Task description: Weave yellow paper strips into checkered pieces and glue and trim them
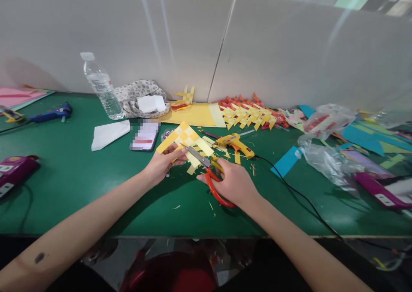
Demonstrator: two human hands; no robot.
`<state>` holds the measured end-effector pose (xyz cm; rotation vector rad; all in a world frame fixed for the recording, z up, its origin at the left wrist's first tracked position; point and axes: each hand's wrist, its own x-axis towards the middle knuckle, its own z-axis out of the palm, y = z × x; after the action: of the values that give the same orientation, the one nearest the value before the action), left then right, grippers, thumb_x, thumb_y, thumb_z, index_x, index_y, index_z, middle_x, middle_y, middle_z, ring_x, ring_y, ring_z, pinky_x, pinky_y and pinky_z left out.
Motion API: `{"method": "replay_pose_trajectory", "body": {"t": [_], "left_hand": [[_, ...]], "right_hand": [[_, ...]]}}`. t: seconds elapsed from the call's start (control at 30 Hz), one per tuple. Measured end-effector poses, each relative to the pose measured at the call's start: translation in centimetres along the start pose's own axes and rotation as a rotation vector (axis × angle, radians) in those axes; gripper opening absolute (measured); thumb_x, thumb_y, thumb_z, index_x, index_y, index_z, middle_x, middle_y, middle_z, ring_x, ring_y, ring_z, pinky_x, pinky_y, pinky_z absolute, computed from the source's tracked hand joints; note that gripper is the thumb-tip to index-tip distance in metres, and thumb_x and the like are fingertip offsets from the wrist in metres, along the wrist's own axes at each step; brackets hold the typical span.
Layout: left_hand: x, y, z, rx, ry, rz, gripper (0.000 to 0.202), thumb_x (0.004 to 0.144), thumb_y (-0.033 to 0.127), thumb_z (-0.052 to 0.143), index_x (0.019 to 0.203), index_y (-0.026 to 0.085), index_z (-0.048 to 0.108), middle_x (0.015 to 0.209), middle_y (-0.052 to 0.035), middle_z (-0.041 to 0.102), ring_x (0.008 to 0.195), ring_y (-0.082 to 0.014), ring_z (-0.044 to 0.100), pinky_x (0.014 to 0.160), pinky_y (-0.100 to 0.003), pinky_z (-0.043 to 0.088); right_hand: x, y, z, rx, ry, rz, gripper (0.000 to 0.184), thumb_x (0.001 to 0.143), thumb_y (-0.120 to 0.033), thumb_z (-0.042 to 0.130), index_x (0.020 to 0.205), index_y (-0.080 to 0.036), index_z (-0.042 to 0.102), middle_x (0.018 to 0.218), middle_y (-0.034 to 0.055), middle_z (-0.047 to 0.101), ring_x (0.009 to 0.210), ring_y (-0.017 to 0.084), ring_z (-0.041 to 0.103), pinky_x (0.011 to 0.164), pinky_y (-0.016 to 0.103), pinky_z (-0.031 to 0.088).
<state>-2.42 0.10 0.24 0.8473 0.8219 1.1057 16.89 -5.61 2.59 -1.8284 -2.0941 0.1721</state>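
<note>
My left hand (167, 161) pinches a woven piece of yellow and pale-yellow paper strips (184, 134), held above the table. In my right hand (236, 180) is a pair of scissors (212, 188) with red handles, its fingers wrapped round the grips. The blades point left and lie across the woven paper near my left fingers. Whether the blades are parted is too fine to tell. Yellow paper scraps (193, 168) lie beneath on the green table. Just beyond the scissors rests a yellow hot glue gun (236, 144) on its side.
Finished-looking woven yellow pieces (246, 116) lie near the grey partition (289, 47). Left of centre stand a tilted water bottle (103, 88), a phone (145, 136) and a white tissue (110, 135). A black cord (299, 192) crosses the table (154, 217) on the right, near plastic bags (331, 163).
</note>
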Motion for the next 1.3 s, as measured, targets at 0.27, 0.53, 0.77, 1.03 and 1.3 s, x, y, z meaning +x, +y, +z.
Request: {"method": "replay_pose_trajectory", "body": {"t": [0.27,0.53,0.77,1.03,1.3], "left_hand": [[0.0,0.2,0.0,0.026,0.041,0.034,0.023,0.058,0.022,0.078,0.064,0.014,0.057,0.063,0.0018,0.064,0.057,-0.0096,0.064,0.053,-0.016,0.051],[-0.1,0.5,0.0,-0.010,0.136,0.104,0.026,0.056,0.020,0.079,0.067,0.014,0.056,0.063,0.0019,0.063,0.058,-0.0095,0.063,0.053,-0.015,0.051],[0.2,0.3,-0.3,-0.057,0.165,0.098,0.029,0.055,0.020,0.080,0.068,0.015,0.054,0.063,0.0031,0.062,0.058,-0.0089,0.063,0.052,-0.014,0.051],[0.9,0.8,-0.7,-0.275,0.269,0.039,0.023,0.060,0.016,0.077,0.067,0.016,0.054,0.064,0.0034,0.063,0.057,-0.0065,0.063,0.051,-0.011,0.051],[0.6,0.9,-0.5,-0.310,0.233,-0.053,0.022,0.062,0.017,0.076,0.071,0.017,0.056,0.068,0.0041,0.065,0.059,-0.0056,0.064,0.052,-0.009,0.052]], "right_hand": [[0.2,0.0,0.6,0.038,0.009,0.011,0.039,0.068,-0.056,0.055,0.062,-0.022,0.036,0.054,-0.0023,0.049,0.046,0.010,0.043,0.045,0.024,0.025],[0.2,0.4,0.2,0.141,-0.022,0.031,0.039,0.069,-0.055,0.056,0.060,-0.022,0.038,0.048,-0.0046,0.045,0.042,0.008,0.036,0.043,0.022,0.025],[0.4,0.5,-0.3,0.132,-0.057,0.053,0.042,0.068,-0.057,0.056,0.061,-0.022,0.036,0.050,-0.0044,0.045,0.042,0.008,0.036,0.043,0.022,0.025],[0.5,0.6,-0.3,0.098,-0.111,0.070,0.042,0.069,-0.058,0.055,0.060,-0.022,0.035,0.048,-0.0046,0.044,0.043,0.009,0.038,0.043,0.023,0.024],[0.4,0.5,0.1,0.091,-0.031,0.017,0.041,0.068,-0.058,0.055,0.060,-0.022,0.037,0.049,-0.0040,0.045,0.041,0.009,0.038,0.042,0.022,0.025]]}}
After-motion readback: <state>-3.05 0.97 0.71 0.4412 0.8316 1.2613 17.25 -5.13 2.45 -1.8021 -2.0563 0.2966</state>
